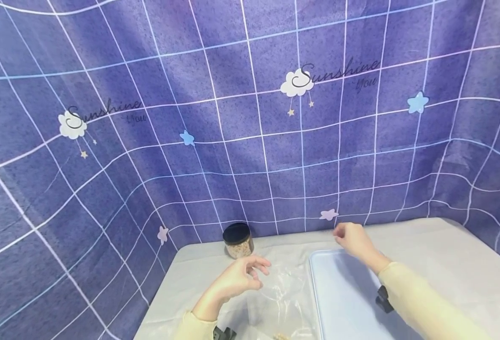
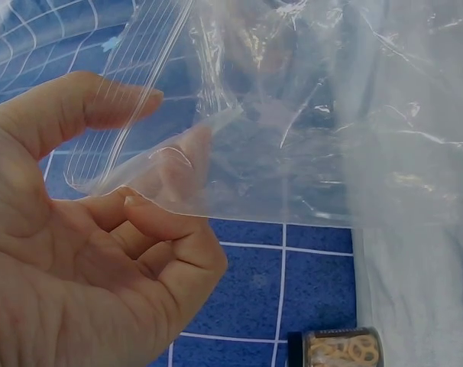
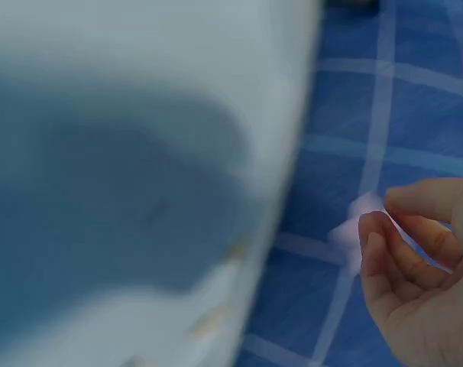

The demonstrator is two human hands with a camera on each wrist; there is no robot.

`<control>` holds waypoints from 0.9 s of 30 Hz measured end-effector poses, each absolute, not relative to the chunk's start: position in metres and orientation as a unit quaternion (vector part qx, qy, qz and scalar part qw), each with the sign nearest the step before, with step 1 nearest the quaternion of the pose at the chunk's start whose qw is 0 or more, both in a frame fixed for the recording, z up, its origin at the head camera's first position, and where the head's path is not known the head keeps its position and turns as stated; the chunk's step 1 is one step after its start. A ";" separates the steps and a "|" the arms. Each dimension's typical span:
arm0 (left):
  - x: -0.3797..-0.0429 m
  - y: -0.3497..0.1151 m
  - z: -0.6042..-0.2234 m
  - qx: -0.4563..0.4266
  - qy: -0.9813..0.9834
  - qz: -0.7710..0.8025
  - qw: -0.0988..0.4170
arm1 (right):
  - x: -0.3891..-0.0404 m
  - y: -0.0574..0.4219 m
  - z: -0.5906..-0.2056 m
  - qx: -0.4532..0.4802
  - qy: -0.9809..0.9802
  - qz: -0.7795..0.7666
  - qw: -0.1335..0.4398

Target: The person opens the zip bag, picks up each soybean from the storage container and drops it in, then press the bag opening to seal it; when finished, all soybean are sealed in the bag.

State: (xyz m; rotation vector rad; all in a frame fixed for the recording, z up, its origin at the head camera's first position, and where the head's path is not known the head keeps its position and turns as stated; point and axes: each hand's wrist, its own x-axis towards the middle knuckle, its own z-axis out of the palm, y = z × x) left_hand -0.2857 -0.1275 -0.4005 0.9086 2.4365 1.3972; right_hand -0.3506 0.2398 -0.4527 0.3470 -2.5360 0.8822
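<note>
My left hand [image 1: 235,279] has its curled fingers at the zip-lined mouth of a clear plastic zip bag [image 2: 293,153], holding the bag by its edge. Its thumb stands away from the curled fingertips, behind the clear film. On the table the bag spreads right of the hand, with some small tan pieces [image 1: 281,336] at the bottom of the head view. My right hand [image 1: 355,240] is raised over the far edge of a light blue tray [image 1: 339,293]. Its thumb and fingers are curled together in the right wrist view [image 3: 426,267], with nothing visible between them.
A black-lidded clear jar [image 1: 238,242] of tan ring-shaped pieces stands behind my left hand. A blue-violet grid curtain [image 1: 250,118] hangs along the back of the pale-covered table [image 1: 436,255]. Small blurred tan bits [image 3: 208,321] lie near an edge in the right wrist view.
</note>
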 end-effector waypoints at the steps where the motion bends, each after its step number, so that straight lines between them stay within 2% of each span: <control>1: -0.285 -0.127 -0.400 0.307 0.822 0.470 0.095 | -0.355 0.249 -0.461 0.112 -0.923 0.308 0.199; 5: -0.285 -0.127 -0.400 0.311 0.821 0.470 0.092 | -0.362 0.273 -0.483 0.083 -0.942 0.287 0.154; 8: -0.285 -0.126 -0.399 0.310 0.821 0.471 0.092 | -0.361 0.279 -0.490 0.074 -0.946 0.281 0.144; 18: -0.285 -0.128 -0.399 0.309 0.820 0.473 0.093 | -0.357 0.273 -0.498 0.078 -0.956 0.229 0.164; 27: -0.286 -0.129 -0.401 0.309 0.820 0.474 0.091 | -0.353 0.271 -0.498 0.067 -0.954 0.242 0.165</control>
